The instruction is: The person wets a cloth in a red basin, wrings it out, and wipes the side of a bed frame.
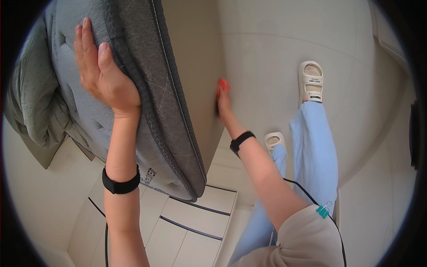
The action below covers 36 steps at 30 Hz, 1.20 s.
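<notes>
My left hand rests against the top of a thick grey mattress, with the thumb apart from the fingers and nothing held. Lower down, beside the beige side of the bed base, my right hand grips a red item, seemingly a cloth. Part of that item is hidden by the fingers. Both wrists wear black bands.
Rumpled green bedding lies on the mattress at the left. A white drawer cabinet stands past the mattress's lower corner. My feet, in cream sandals, are on the pale floor. A black cable runs by my sleeve.
</notes>
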Available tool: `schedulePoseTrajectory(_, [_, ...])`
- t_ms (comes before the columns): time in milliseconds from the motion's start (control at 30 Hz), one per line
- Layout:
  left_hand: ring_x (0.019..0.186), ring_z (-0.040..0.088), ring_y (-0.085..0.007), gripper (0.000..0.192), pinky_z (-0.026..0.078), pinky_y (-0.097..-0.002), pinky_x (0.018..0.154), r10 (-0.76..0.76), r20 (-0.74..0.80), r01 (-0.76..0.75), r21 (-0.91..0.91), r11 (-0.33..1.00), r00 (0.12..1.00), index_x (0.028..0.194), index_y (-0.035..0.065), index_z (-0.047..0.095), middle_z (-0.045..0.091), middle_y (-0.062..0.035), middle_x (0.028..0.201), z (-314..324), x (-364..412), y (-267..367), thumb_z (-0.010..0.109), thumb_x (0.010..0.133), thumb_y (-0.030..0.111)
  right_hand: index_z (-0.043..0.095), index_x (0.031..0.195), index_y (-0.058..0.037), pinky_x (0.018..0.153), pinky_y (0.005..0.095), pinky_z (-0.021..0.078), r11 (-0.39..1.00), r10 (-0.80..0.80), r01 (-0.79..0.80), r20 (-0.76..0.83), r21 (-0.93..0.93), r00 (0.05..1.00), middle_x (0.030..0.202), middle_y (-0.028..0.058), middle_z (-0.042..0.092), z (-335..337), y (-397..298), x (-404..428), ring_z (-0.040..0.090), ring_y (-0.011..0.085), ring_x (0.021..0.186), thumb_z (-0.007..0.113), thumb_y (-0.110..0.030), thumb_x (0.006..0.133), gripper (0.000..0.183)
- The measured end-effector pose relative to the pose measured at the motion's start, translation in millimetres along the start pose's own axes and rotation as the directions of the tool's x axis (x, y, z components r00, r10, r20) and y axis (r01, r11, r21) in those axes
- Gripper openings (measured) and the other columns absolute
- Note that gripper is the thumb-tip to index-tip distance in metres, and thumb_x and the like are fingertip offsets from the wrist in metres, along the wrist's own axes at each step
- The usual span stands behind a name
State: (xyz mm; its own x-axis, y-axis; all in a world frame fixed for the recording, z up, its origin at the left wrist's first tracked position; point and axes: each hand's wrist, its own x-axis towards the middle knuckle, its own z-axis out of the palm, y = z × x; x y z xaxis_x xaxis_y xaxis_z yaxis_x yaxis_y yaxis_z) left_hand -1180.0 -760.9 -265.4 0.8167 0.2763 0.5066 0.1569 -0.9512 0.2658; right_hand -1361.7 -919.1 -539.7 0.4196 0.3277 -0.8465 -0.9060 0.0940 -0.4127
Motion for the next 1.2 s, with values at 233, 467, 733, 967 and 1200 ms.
schedulePoseTrajectory(233, [0.133, 0.037, -0.0232, 0.044, 0.025, -0.0337, 0.11, -0.04, 0.081, 0.044, -0.047, 0.998, 0.996, 0.131, -0.0036, 0.048, 0.047, -0.0135, 0.138, -6.9, -0.7, 6.8, 0.035, 0.092, 0.012, 0.01, 0.149, -0.0095, 0.114, 0.034, 0.0069, 0.96, -0.275, 0.281, 0.216, 0.007, 0.937, 0.156, 0.0082, 0.003, 52.7, -126.8, 41.3, 0.0, 0.0218, 0.144, 0.033, -0.042, 0.097, 0.065])
schedulePoseTrajectory(467, [0.13, 0.042, -0.0227, 0.041, 0.029, -0.0318, 0.108, -0.097, 0.039, 0.102, -0.144, 0.984, 0.994, 0.129, -0.0021, 0.051, 0.051, -0.0132, 0.134, -1.6, 1.4, 5.9, 0.038, 0.093, 0.013, 0.023, 0.145, -0.0118, 0.112, 0.0336, 0.0159, 0.994, 0.093, -0.094, 0.017, 0.047, 0.995, 0.152, 0.0031, 0.014, -15.9, 33.0, -50.9, 0.014, 0.0199, 0.14, 0.035, -0.044, 0.097, 0.059])
schedulePoseTrajectory(733, [0.124, 0.048, -0.024, 0.036, 0.035, -0.0317, 0.104, 0.027, -0.047, -0.027, 0.006, 1.0, 0.999, 0.122, 0.0023, 0.059, 0.057, -0.0114, 0.128, -1.3, -2.8, -3.8, 0.042, 0.092, 0.013, 0.02, 0.148, -0.0144, 0.114, 0.0366, 0.0048, 0.978, -0.171, 0.177, 0.06, -0.115, 0.984, 0.156, 0.0065, 0.002, 30.0, -52.1, -30.8, -0.001, 0.022, 0.144, 0.032, -0.035, 0.098, 0.055])
schedulePoseTrajectory(967, [0.122, 0.051, -0.0222, 0.035, 0.037, -0.0309, 0.103, 0.004, -0.095, 0.001, 0.054, 0.999, 0.995, 0.121, 0.0097, 0.061, 0.058, -0.0081, 0.127, 1.5, -2.6, -1.4, 0.045, 0.091, 0.017, 0.014, 0.149, -0.0104, 0.115, 0.0368, 0.0023, 0.877, -0.448, 0.474, 0.216, -0.085, 0.867, 0.156, 0.0093, 0.002, 61.2, -131.6, -34.3, -0.002, 0.0262, 0.144, 0.033, -0.033, 0.098, 0.058])
schedulePoseTrajectory(1200, [0.121, 0.051, -0.0224, 0.036, 0.037, -0.0309, 0.103, -0.072, -0.09, 0.078, 0.064, 0.995, 0.993, 0.122, 0.0144, 0.061, 0.057, -0.0057, 0.128, 2.3, 1.1, 0.3, 0.045, 0.091, 0.023, 0.014, 0.148, -0.0113, 0.114, 0.0323, 0.0094, 0.991, -0.133, 0.133, 0.025, 0.032, 0.991, 0.155, 0.0049, 0.009, -16.6, 29.8, -78.8, 0.008, 0.0196, 0.142, 0.034, -0.038, 0.097, 0.061])
